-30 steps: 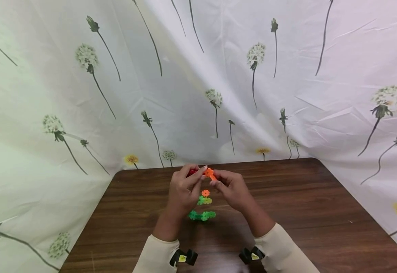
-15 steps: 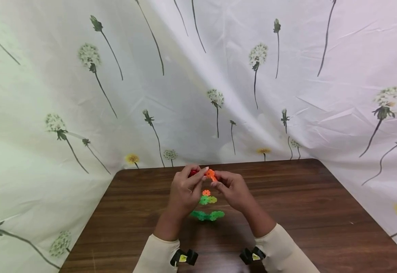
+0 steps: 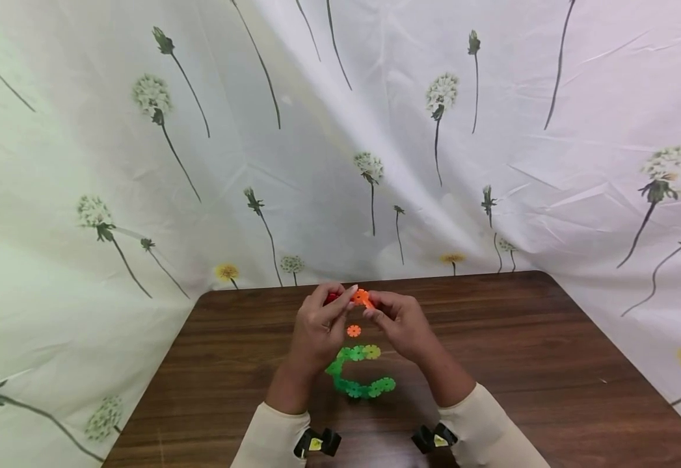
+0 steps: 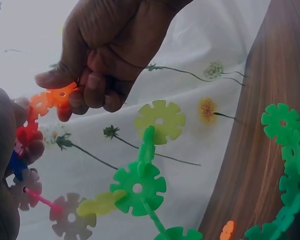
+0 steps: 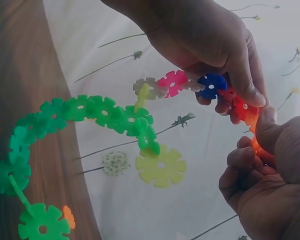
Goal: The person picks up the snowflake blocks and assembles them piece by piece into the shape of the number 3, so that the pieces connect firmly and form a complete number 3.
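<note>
A chain of interlocking plastic flower discs hangs from my hands above the table. Its upper end has orange discs (image 3: pixel 360 297), then red (image 5: pixel 235 100), a blue disc (image 5: pixel 211 86), pink and whitish ones. Lower down come yellow and several green discs (image 3: pixel 356 389), which bend in a curve. My left hand (image 3: pixel 319 323) grips the chain around the red and orange discs. With thumb and fingers, my right hand (image 3: pixel 401 323) pinches the orange end. The fingers partly hide the join between the orange discs.
A loose orange flower disc (image 3: pixel 354 331) lies on the dark wooden table (image 3: pixel 521 364), seen beyond the hanging green discs. A white cloth with printed dandelions (image 3: pixel 317 162) hangs behind the table and at its sides.
The hanging green part of the chain has swung to the right and downward, showing more of its curve. Both hands stay almost in place, holding the orange end.
</note>
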The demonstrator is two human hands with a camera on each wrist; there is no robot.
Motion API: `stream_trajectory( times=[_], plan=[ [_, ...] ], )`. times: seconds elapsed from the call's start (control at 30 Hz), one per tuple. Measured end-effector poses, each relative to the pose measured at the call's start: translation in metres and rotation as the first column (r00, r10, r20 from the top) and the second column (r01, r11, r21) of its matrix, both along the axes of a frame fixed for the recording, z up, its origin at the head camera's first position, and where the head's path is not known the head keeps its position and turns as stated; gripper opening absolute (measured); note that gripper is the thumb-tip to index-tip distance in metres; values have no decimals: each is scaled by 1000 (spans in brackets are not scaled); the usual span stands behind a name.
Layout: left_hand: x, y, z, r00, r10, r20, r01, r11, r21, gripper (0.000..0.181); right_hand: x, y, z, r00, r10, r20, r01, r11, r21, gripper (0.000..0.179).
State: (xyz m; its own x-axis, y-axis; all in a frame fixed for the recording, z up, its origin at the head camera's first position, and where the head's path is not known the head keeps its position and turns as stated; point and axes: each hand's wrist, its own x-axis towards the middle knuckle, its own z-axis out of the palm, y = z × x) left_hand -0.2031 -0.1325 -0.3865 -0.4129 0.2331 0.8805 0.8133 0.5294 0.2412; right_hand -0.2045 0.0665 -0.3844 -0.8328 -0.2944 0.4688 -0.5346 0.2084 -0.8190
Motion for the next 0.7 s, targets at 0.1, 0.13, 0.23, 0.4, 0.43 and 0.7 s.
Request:
stream_trajectory(
  times=[0.1, 0.13, 0.23, 0.4, 0.43, 0.7],
  plan=[
    [1, 1, 0, 1000, -1, 8, 1, 1000, -6, 32, 0, 1, 0, 1000, -7, -5, 7, 1000, -1, 30],
    [1, 1, 0, 1000, -1, 9, 1, 1000, -8, 32, 0, 1, 0, 1000, -7, -7, 7, 1000, -1, 30],
    [1, 1, 0, 1000, -12, 16, 12, 1000, -11, 33, 0, 1, 0, 1000, -7, -12, 7, 1000, -2, 29],
    [0, 0, 0, 999, -44, 22, 44, 999, -2, 35, 0, 1, -1, 999, 2, -32, -2, 1000, -4, 29],
    [0, 0, 0, 999, -46, 20, 46, 999, 3, 34, 0, 1, 0, 999, 7, -34, -7, 1000, -6, 29],
    [1, -2, 4, 1000, 12, 27, -13, 1000, 19, 27, -3, -3, -1, 1000, 24, -4, -24, 999, -29, 32]
  ],
)
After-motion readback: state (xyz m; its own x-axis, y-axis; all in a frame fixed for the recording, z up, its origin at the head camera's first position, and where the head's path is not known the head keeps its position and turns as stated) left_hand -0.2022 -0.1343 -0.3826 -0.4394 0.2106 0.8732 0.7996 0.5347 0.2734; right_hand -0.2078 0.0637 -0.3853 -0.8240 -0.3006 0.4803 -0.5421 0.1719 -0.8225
